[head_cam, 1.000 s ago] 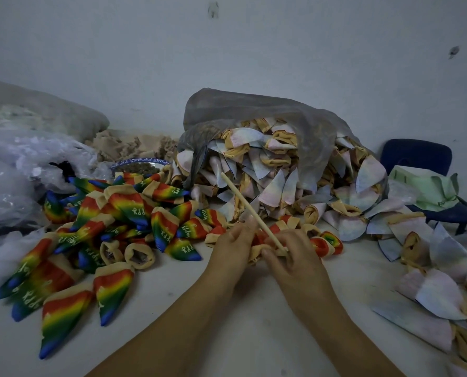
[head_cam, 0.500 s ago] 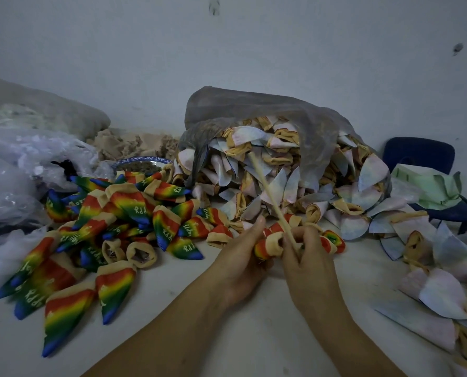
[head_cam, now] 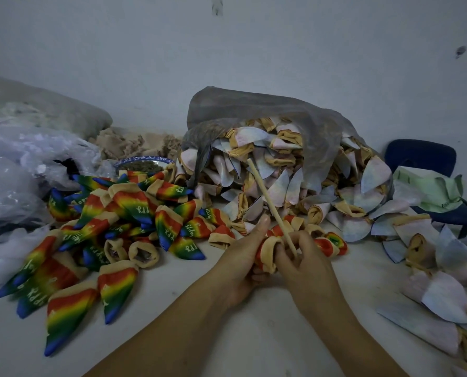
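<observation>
My left hand [head_cam: 243, 257] grips a small fabric piece [head_cam: 267, 250] with a tan cuff and red-orange colouring, its open end facing up. My right hand [head_cam: 305, 265] pinches a thin wooden stick [head_cam: 267, 197] that slants up and to the left, its lower end at the fabric piece between my fingers. Both hands meet above the white table [head_cam: 254, 336], in front of the piles.
A heap of rainbow fabric cones [head_cam: 123, 221] lies to the left. A grey plastic bag [head_cam: 267, 118] spills pale inside-out cones [head_cam: 295, 180] at centre back, and more lie at the right [head_cam: 444, 289]. A blue-rimmed bowl [head_cam: 145, 163], clear plastic bags [head_cam: 22, 180] and a blue chair [head_cam: 420, 159] stand around.
The stick has swung from a low slant to a steeper one. Both hands have lifted slightly and the fabric piece is pushed further onto the stick's end.
</observation>
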`<act>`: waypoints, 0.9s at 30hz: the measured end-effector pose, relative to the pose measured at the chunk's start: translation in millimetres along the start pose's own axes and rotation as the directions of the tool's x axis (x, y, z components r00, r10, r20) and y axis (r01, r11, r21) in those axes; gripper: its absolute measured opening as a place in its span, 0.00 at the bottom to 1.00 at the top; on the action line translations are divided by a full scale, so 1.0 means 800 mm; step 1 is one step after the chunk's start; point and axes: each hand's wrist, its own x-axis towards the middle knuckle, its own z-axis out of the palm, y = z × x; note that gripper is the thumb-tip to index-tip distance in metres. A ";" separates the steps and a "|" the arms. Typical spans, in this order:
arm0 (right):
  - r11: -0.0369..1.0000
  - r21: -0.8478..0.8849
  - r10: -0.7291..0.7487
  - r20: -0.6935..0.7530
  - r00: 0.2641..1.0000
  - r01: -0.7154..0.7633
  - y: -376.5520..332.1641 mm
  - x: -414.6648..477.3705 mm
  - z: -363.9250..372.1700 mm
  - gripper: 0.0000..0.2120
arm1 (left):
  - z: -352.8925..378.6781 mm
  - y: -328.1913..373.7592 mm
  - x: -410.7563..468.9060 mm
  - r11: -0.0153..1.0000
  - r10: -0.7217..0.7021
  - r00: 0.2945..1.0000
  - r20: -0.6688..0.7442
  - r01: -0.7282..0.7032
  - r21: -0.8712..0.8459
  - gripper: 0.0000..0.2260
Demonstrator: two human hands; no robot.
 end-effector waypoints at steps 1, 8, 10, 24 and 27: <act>1.000 0.004 0.009 -0.016 1.000 -0.009 0.000 0.000 -0.001 0.06 | 0.002 0.001 -0.002 1.000 -0.008 1.000 0.013 0.008 -0.029 0.27; 0.998 -0.069 0.001 -0.092 0.996 -0.007 0.005 0.003 -0.002 0.08 | 0.003 -0.002 -0.005 0.957 -0.124 0.980 0.155 0.160 -0.242 0.22; 0.995 -0.101 -0.016 -0.048 0.999 0.012 0.007 0.002 -0.004 0.04 | 0.000 0.002 -0.004 0.933 -0.132 0.987 0.093 0.155 -0.323 0.20; 0.895 -0.439 0.086 0.344 0.935 0.080 0.007 -0.021 0.011 0.24 | -0.037 0.017 0.015 0.773 -0.015 0.953 -0.301 -0.180 -0.608 0.21; 0.794 -0.591 0.054 0.300 0.953 0.141 0.021 -0.016 0.011 0.19 | -0.035 0.015 0.015 0.827 -0.011 0.951 -0.309 -0.165 -0.538 0.20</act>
